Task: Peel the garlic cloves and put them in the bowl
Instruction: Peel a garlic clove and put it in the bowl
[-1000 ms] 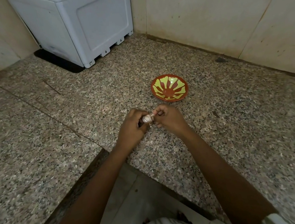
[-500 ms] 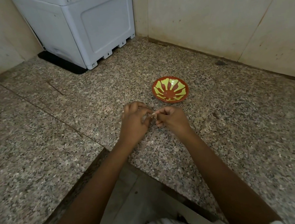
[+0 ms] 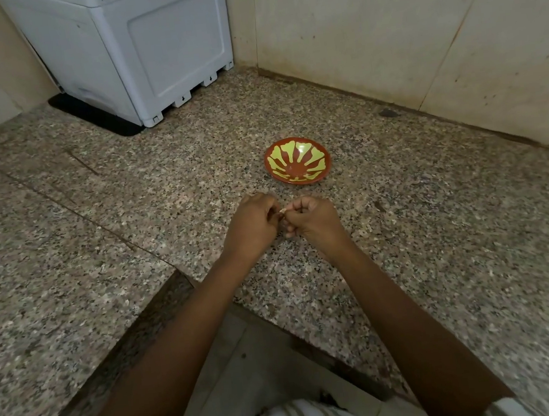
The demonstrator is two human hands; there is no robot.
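Speckled granite counter below you. Your left hand and right hand are curled together, both pinching the garlic clove between them. The bowl sits at one o'clock. The clove looks light, its skin papery and likely slippery, so grip by the tip.

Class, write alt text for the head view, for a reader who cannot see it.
Left hand and right hand pinch a garlic clove between them above a granite counter. A red-and-yellow bowl sits beyond them, a white appliance farther back.
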